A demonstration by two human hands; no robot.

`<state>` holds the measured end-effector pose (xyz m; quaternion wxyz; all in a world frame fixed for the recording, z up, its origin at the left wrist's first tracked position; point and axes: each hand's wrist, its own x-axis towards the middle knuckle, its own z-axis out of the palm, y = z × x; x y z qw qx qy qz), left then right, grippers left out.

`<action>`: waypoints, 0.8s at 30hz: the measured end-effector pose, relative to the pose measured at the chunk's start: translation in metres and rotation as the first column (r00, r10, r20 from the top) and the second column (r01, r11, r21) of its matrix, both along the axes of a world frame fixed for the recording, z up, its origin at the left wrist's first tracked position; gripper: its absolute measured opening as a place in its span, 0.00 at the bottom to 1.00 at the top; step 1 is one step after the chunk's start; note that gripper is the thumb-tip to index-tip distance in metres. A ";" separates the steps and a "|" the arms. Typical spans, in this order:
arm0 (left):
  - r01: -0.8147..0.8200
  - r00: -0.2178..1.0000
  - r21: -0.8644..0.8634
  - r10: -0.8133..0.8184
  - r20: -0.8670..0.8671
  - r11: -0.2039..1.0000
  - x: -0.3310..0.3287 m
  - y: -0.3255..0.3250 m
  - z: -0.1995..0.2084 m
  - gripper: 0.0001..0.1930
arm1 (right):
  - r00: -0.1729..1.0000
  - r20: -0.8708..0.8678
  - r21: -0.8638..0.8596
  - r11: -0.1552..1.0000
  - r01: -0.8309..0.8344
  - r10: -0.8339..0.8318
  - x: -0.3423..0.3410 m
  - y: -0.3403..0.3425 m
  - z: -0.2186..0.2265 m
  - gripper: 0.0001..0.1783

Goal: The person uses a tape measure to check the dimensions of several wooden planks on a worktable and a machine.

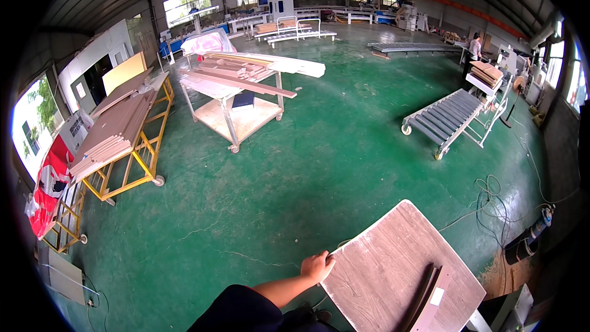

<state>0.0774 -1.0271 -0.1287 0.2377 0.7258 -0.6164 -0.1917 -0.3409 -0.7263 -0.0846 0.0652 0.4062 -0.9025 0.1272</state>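
Wood-grain table (pixel 387 252), left hand (pixel 316 267) gripping its edge; right hand: cannot tell.
Brown strip (pixel 426 313) atop table; roller cart (pixel 447 117) beyond, cables (pixel 490 192) beside it.

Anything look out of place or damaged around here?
Yes. Thin, dark cables or hoses lie in tangled loops on the glossy green floor, right of the brown wood-grain table with a pale rim; they look untidy and could trip someone. Pale, jagged crack-like lines also mark the floor to its left.
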 end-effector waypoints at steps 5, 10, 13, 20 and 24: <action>-0.006 1.000 -0.014 0.006 0.014 1.000 0.000 0.000 -0.004 0.17 | 1.000 0.000 -0.004 1.000 -0.001 0.001 -0.001 0.001 -0.002 0.21; -0.003 1.000 -0.005 0.003 0.008 1.000 -0.001 0.002 0.002 0.17 | 1.000 -0.007 -0.033 0.999 -0.003 0.003 0.009 -0.005 0.013 0.20; 0.008 1.000 0.016 -0.008 0.003 1.000 0.000 0.001 0.002 0.18 | 1.000 0.004 -0.045 0.999 -0.015 0.015 0.005 -0.003 0.008 0.19; 0.001 1.000 0.002 -0.001 0.007 1.000 0.000 0.000 -0.002 0.17 | 1.000 0.011 -0.032 0.999 -0.014 0.014 0.010 -0.007 0.017 0.19; 0.004 1.000 0.003 -0.004 -0.003 1.000 0.000 -0.001 -0.001 0.17 | 1.000 -0.004 -0.037 0.999 -0.018 0.017 0.010 -0.006 0.016 0.20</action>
